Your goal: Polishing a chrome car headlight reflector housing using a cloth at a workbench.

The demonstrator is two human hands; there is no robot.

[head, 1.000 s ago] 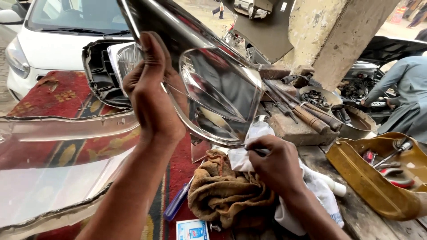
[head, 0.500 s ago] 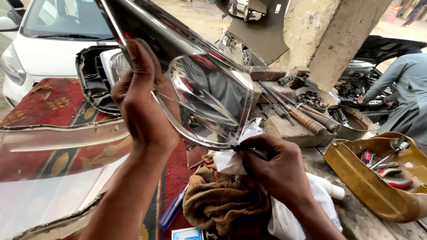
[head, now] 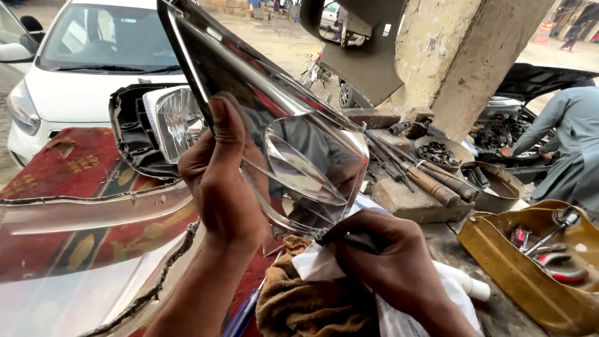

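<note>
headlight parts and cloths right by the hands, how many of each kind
Clear headlight lens, held up by left hand: 1
Headlight housing on the red cloth: 1
White cloth under right hand: 1
Brown rag: 1
Total: 4

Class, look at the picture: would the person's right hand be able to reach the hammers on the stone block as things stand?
Probably yes. The right hand is on a white cloth near the block; the hammers lie uncovered on top. But it would have to leave the cloth first.
</note>
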